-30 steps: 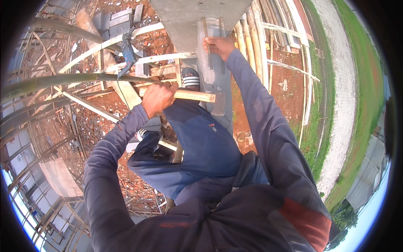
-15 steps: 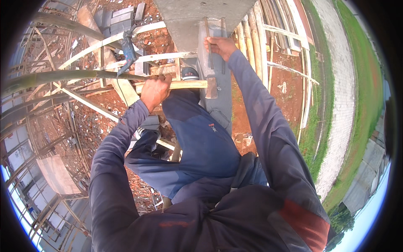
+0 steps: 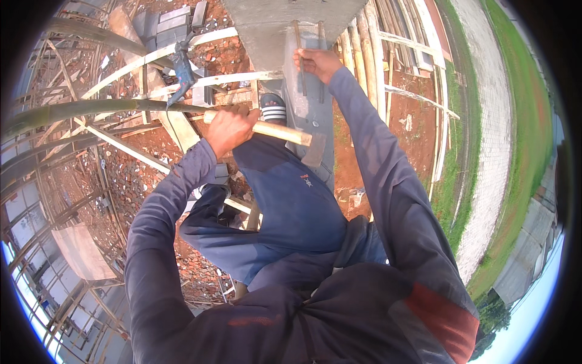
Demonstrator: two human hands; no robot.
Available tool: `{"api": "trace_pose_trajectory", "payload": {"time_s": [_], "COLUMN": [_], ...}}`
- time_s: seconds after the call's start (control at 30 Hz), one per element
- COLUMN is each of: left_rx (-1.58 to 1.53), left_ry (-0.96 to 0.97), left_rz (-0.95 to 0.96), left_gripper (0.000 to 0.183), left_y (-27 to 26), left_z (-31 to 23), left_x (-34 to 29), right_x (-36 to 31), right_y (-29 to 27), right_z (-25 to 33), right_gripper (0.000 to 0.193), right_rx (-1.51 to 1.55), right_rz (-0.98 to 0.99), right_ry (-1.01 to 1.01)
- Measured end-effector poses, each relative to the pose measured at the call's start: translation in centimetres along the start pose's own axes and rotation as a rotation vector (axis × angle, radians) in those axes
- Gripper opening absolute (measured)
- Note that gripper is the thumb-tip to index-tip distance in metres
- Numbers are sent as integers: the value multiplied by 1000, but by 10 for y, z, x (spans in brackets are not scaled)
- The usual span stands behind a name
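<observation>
Hammer (image 3: 282, 132): head's come back toward you since half a second ago, handle now slanting
Left hand (image 3: 231, 128): you've got it wrapped round the wooden handle, hammer head out to its right
Right hand (image 3: 318, 64): fingertips pinched on one metal rod (image 3: 297, 37), second rod (image 3: 321, 79) just beside

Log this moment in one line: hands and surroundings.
left hand: gripping wooden-handled tool | right hand: holding thin metal rod | nearby: grey concrete beam, striped sandal
</observation>
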State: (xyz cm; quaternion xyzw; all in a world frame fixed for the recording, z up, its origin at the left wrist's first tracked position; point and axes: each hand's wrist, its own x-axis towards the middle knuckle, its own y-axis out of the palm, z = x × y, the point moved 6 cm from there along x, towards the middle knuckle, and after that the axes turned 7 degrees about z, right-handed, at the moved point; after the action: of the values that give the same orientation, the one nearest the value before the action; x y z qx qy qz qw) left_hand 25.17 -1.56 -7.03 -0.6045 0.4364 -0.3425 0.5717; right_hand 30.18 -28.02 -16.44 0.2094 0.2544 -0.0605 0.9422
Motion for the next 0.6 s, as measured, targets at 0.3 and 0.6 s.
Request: {"api": "trace_pose_trajectory", "payload": {"time_s": [0.3,0.6], "left_rx": [-5,-19], "left_ry": [-176,-262], "left_rz": [166,184], "left_gripper": [22,17], "left_y": [4,3], "left_z": [17,23], "left_x": [7,7], "right_x": [0,1], "right_y": [4,2], "right_z": [1,2], "right_gripper": [24,24], "right_rx": [36,16], "right_rz": [-34,-48], "right_ry": [-9,2]}}
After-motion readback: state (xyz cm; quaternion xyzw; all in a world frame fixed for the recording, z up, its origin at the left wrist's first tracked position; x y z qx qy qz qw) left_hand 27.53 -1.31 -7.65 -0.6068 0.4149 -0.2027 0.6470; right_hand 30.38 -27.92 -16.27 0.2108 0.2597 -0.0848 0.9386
